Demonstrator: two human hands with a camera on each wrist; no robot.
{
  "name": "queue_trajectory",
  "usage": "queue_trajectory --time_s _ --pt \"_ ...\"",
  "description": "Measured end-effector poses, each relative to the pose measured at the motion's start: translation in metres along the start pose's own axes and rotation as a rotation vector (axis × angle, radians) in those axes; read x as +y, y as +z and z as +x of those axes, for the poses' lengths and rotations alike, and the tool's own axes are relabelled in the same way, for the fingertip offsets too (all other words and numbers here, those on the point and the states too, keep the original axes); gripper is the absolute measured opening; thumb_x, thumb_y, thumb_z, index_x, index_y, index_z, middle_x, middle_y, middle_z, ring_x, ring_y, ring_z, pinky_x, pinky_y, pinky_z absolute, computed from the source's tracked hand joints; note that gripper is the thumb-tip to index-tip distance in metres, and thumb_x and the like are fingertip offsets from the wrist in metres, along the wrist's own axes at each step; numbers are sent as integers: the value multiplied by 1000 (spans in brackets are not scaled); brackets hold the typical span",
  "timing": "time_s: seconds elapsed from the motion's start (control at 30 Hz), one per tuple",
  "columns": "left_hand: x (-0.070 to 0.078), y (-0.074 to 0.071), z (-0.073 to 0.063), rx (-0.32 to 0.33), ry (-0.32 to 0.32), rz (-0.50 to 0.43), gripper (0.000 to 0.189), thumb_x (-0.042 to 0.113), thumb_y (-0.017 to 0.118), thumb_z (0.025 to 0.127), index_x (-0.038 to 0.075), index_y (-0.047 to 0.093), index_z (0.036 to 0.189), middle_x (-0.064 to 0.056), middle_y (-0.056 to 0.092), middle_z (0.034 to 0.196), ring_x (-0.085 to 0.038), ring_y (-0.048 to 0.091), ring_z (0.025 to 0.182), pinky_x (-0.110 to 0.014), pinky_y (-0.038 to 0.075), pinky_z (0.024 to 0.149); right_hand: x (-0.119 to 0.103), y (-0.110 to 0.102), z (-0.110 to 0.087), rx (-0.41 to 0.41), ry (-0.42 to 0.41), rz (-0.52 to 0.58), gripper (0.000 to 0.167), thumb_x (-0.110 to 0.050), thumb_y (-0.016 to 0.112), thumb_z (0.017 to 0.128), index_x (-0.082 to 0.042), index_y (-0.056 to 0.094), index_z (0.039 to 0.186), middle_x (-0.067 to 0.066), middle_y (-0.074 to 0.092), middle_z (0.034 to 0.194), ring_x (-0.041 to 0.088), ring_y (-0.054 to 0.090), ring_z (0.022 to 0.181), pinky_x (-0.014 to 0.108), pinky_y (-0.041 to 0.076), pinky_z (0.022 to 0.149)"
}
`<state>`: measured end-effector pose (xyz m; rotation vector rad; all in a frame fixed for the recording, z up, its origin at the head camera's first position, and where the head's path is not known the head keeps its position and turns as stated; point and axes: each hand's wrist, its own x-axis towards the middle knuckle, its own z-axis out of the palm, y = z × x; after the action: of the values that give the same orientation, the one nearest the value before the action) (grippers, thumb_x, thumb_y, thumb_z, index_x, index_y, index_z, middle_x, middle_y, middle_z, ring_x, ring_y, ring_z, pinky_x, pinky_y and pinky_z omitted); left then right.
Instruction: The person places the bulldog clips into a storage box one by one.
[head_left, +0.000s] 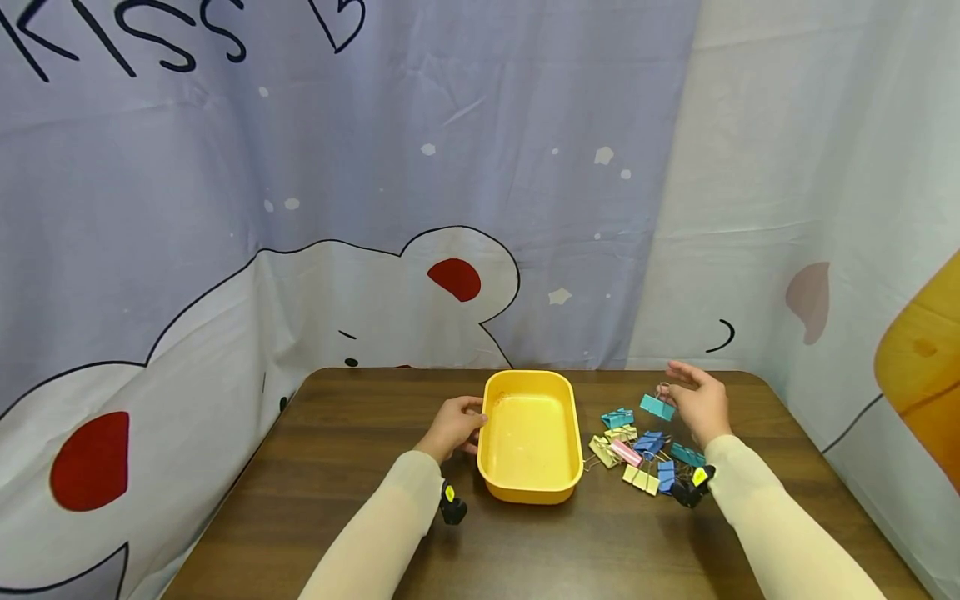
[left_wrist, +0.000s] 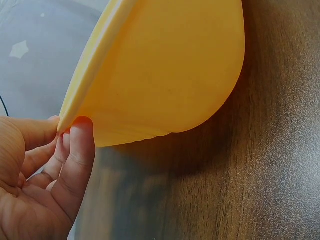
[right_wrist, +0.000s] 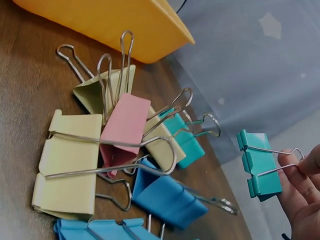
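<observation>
Note teal metal binder clip (head_left: 657, 407), pinched by its silver wire handle (right_wrist: 274, 150) in right hand (head_left: 699, 406), aloft beside heap of yellow, pink, blue and teal metal binder clips (head_left: 648, 444) on brown wooden table (head_left: 300, 533). Steady yellow round-cornered plastic tray (head_left: 531, 437) with left hand (head_left: 453, 427), clamped on its left side. Judged best: pinch lightly, avoid snagging heap.

I face a violet-blue and white curtain (head_left: 480, 125) across the upper frame, with black lettering (head_left: 105, 38) at upper left and an outlined heart (head_left: 341, 25) beside it. Lower left, I see a white printed figure (head_left: 322, 292) with red patches (head_left: 90, 461); an orange-yellow shape (head_left: 926, 367) meets the right edge. My brown wood-grain table (head_left: 315, 467) spans the bottom.
</observation>
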<state>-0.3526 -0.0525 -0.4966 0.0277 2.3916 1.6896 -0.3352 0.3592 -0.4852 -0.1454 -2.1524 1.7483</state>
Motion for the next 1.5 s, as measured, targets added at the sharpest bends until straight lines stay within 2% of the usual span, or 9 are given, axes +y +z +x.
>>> queue_trajectory --time_s 0.13,0.3,0.5,0.63,0.87,1.03,1.23,1.5 --pt "0 0 -1 -2 -1 -4 43 10 64 99 3 56 140 -19 66 105 -16 58 64 -33 61 55 -7 0 0 -18 -6 36 50 12 58 92 8 51 142 -2 61 113 8 71 86 26 60 80" --pt "0 0 -2 -3 0 -6 42 9 63 100 3 56 140 -18 64 103 -15 57 64 -33 61 54 -12 3 1 -43 -15 54 50 12 61 92 10 50 141 -6 62 110 8 72 85 28 60 81" --pt "0 0 -2 -3 1 -6 42 10 63 100 4 56 140 -18 65 103 -15 57 64 -33 61 54 -18 11 0 -57 -15 40 48 9 61 93 9 52 140 6 60 121 7 71 86 26 60 81" --pt "0 0 -2 -6 -1 -10 41 9 62 100 3 57 140 -20 64 104 -15 57 64 -32 61 54 -24 19 0 -61 -7 53 47 10 61 93 9 53 139 9 61 122 9 72 87 26 60 81" --pt "1 0 -3 -5 -3 -5 41 10 63 100 3 57 140 -19 64 103 -16 57 65 -32 61 55 -34 38 1 -82 17 81 45 12 59 93 8 55 137 19 58 127 5 71 82 28 60 83" --pt "1 0 -3 -3 -4 -7 41 10 62 100 3 56 140 -20 64 103 -16 57 65 -32 61 55 -40 52 1 -103 2 89 45 12 58 93 7 56 137 26 55 136 13 72 88 29 60 83" --pt "2 1 -4 1 -12 -15 41 10 63 100 3 56 140 -21 64 108 -16 58 66 -32 61 56 -43 70 -1 -140 -24 108 52 14 57 93 4 51 144 28 55 136 18 73 90 35 60 84" --pt "2 0 -6 0 -12 -15 42 11 64 99 3 56 140 -20 64 104 -15 57 64 -32 61 56 -45 88 -4 -178 -2 115 71 11 59 94 -13 36 157 24 56 137 34 70 101 34 62 81"
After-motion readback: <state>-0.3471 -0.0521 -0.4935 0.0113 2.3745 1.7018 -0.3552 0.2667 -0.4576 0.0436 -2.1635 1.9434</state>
